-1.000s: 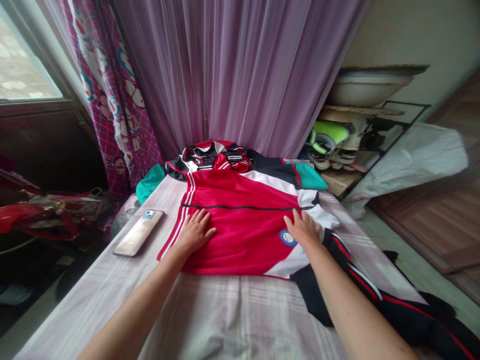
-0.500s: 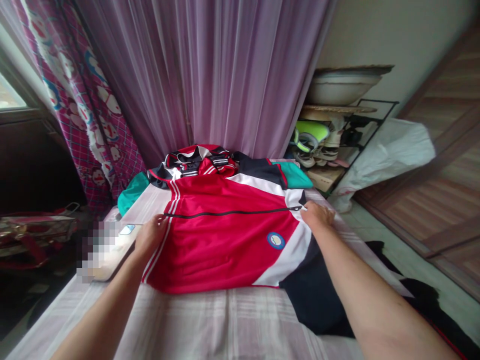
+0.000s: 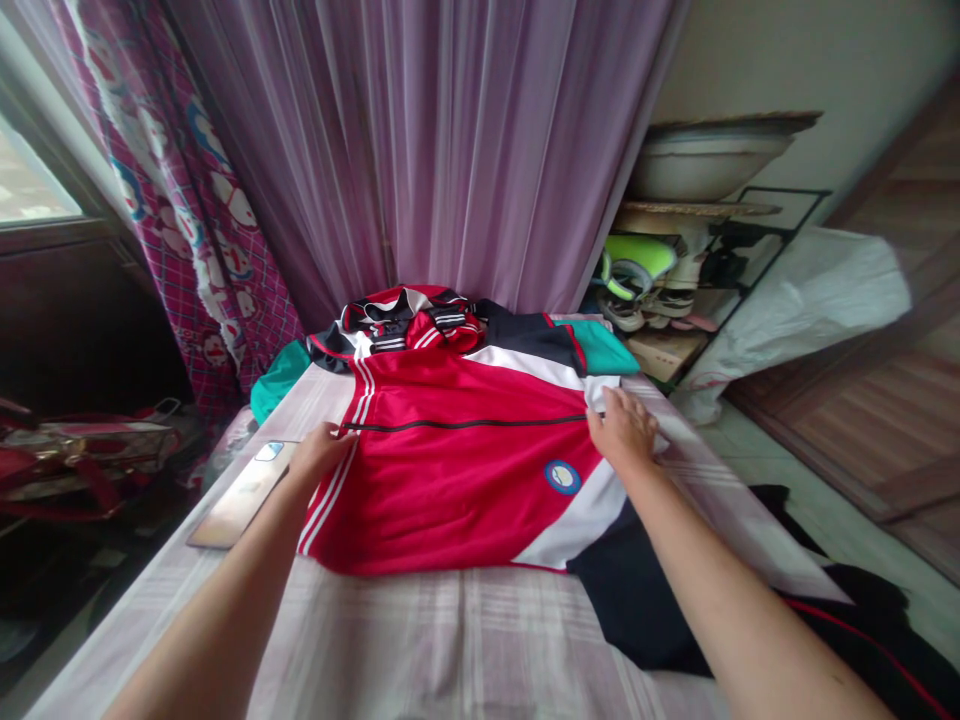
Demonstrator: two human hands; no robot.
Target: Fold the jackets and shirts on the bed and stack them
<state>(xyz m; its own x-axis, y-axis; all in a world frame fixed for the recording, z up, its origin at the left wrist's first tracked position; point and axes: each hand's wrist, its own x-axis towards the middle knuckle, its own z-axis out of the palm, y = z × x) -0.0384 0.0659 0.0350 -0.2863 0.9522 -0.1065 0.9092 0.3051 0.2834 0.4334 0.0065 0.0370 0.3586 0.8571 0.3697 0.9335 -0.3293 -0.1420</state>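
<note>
A red jacket [image 3: 450, 490] with white and black panels lies front up, its dark zipper running across it and a round blue-and-white badge on the chest. At the striped hem, my left hand [image 3: 322, 450] is closed in a pinch on the jacket's edge by the zipper's end. My right hand [image 3: 626, 430] grips the jacket by the white collar at the other end of the zipper, covering part of it. One black sleeve reaches toward me under my right forearm. Beside my left wrist lies a phone [image 3: 244, 500], back side up.
The jacket lies on a pale plaid cloth [image 3: 390, 640]. Folded red and black clothes [image 3: 427, 320] sit behind it, with teal fabric [image 3: 604, 348] near them. Purple curtains [image 3: 465, 150] hang behind. At right stand a shoe rack [image 3: 784, 235] and a white plastic bag [image 3: 832, 290].
My right hand has shifted slightly inward over the collar and now covers the zipper's end. My left hand keeps its pinch at the hem. The whole view has swung a little left.
</note>
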